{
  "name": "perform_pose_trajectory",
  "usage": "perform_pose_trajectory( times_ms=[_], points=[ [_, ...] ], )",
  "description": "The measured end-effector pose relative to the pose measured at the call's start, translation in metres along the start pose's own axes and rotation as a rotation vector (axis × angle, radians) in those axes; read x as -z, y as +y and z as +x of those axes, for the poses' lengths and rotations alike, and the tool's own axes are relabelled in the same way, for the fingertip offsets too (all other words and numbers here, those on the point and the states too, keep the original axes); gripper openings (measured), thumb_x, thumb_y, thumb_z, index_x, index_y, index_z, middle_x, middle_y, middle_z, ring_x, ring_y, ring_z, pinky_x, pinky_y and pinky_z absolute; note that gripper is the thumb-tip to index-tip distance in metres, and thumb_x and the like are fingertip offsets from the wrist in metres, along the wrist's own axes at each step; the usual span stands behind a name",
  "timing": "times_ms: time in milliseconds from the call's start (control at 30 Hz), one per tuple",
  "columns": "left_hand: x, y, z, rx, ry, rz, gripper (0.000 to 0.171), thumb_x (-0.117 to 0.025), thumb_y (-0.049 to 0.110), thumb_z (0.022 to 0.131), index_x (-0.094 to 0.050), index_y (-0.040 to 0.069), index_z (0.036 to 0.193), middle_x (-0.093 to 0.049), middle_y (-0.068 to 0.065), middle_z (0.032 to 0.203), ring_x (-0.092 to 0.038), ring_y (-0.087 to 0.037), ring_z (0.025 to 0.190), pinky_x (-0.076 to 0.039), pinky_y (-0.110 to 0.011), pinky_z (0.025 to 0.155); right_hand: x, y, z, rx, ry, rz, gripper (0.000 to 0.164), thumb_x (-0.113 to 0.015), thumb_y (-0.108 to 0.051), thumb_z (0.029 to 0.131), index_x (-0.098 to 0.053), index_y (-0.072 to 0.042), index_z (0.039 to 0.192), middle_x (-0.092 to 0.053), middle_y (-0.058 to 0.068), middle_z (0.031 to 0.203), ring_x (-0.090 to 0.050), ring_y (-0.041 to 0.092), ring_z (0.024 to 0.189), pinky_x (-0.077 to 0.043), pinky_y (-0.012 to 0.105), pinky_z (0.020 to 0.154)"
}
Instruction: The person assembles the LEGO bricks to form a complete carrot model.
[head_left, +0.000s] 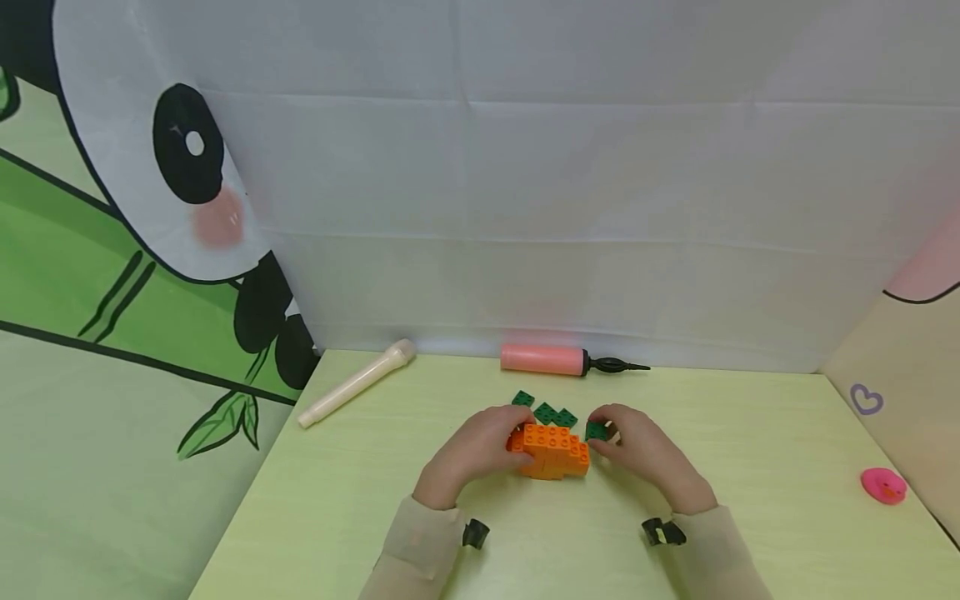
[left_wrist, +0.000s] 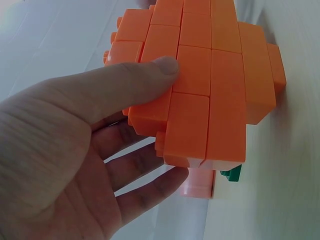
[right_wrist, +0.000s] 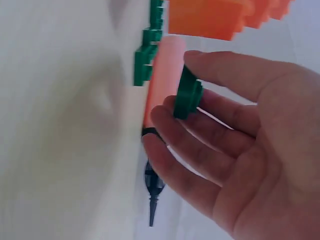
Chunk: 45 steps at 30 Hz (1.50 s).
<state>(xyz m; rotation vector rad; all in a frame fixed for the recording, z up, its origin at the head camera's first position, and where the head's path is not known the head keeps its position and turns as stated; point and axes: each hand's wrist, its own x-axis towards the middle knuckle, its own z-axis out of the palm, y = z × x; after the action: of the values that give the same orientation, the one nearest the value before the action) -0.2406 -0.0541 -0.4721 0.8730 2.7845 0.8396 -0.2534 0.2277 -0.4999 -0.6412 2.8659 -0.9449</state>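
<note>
An orange block build point(head_left: 551, 452), made of several studded toy bricks joined together, stands on the table. My left hand point(head_left: 489, 450) grips its left side; in the left wrist view the thumb lies across the near face and the fingers curl behind. To the right, my right hand point(head_left: 643, 446) pinches a green toy brick point(right_wrist: 188, 95) between thumb and fingers, apart from the orange build. Behind the build lie several loose green bricks point(head_left: 545, 413), which also show in the right wrist view beside the orange bricks.
A pink hand pump point(head_left: 542, 359) with a black nozzle lies at the table's back edge. A pale tube point(head_left: 358, 383) lies slanted at the back left. Far right sits a pink rubber duck point(head_left: 883, 485). A white cloth point(head_left: 570, 208) hangs behind the table.
</note>
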Motion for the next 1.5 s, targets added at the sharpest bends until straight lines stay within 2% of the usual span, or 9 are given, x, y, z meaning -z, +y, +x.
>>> perform_pose_trajectory(
  times_ms=[367, 467, 633, 900, 1233, 1500],
  points=[
    [0.0, -0.001, 0.0, -0.013, 0.006, 0.013, 0.036, -0.086, 0.023, 0.088, -0.067, 0.016, 0.117, -0.067, 0.01, 0.105, -0.058, -0.01, 0.088, -0.052, -0.031, 0.086, 0.019, -0.027, -0.01, 0.228, 0.103, 0.176, 0.03, -0.08, -0.013, 0.094, -0.071, -0.006, 0.122, -0.069, 0.001, 0.115, -0.066, 0.018, 0.091, -0.06, 0.044, 0.082],
    [-0.001, -0.002, 0.0, -0.018, 0.007, 0.022, 0.037, -0.086, 0.023, 0.088, -0.067, 0.016, 0.118, -0.067, 0.009, 0.106, -0.058, -0.01, 0.089, -0.052, -0.032, 0.088, 0.02, -0.033, -0.012, 0.263, 0.099, 0.197, 0.03, -0.08, -0.014, 0.094, -0.071, -0.007, 0.121, -0.069, 0.0, 0.115, -0.067, 0.018, 0.092, -0.06, 0.043, 0.083],
    [-0.003, -0.003, 0.001, -0.02, 0.007, 0.024, 0.036, -0.086, 0.023, 0.088, -0.067, 0.017, 0.118, -0.066, 0.01, 0.105, -0.058, -0.009, 0.087, -0.052, -0.031, 0.086, 0.017, -0.037, -0.011, 0.307, 0.046, 0.222, 0.028, -0.079, -0.017, 0.095, -0.07, -0.007, 0.12, -0.069, -0.001, 0.114, -0.067, 0.017, 0.094, -0.06, 0.044, 0.083],
    [-0.001, -0.002, 0.0, -0.037, 0.01, 0.006, 0.033, -0.086, 0.02, 0.088, -0.067, 0.016, 0.115, -0.062, 0.013, 0.095, -0.056, -0.009, 0.081, -0.05, -0.028, 0.079, 0.014, -0.041, -0.012, 0.338, 0.016, 0.214, 0.029, -0.08, -0.017, 0.095, -0.07, -0.006, 0.12, -0.069, 0.002, 0.115, -0.067, 0.018, 0.095, -0.06, 0.041, 0.082],
    [-0.003, -0.003, 0.002, -0.034, 0.008, 0.014, 0.031, -0.085, 0.019, 0.088, -0.066, 0.018, 0.113, -0.06, 0.014, 0.091, -0.055, -0.01, 0.08, -0.049, -0.027, 0.077, 0.011, -0.042, -0.01, 0.357, 0.034, 0.199, 0.028, -0.08, -0.015, 0.094, -0.071, -0.006, 0.119, -0.069, 0.0, 0.113, -0.066, 0.017, 0.094, -0.061, 0.038, 0.08],
    [-0.003, -0.003, 0.001, -0.035, 0.006, 0.014, 0.033, -0.086, 0.02, 0.088, -0.067, 0.017, 0.115, -0.061, 0.014, 0.094, -0.056, -0.009, 0.08, -0.05, -0.027, 0.077, 0.01, -0.046, -0.011, 0.335, 0.035, 0.17, 0.028, -0.08, -0.016, 0.095, -0.072, -0.004, 0.119, -0.067, 0.0, 0.113, -0.065, 0.014, 0.094, -0.06, 0.04, 0.081]
  ],
)
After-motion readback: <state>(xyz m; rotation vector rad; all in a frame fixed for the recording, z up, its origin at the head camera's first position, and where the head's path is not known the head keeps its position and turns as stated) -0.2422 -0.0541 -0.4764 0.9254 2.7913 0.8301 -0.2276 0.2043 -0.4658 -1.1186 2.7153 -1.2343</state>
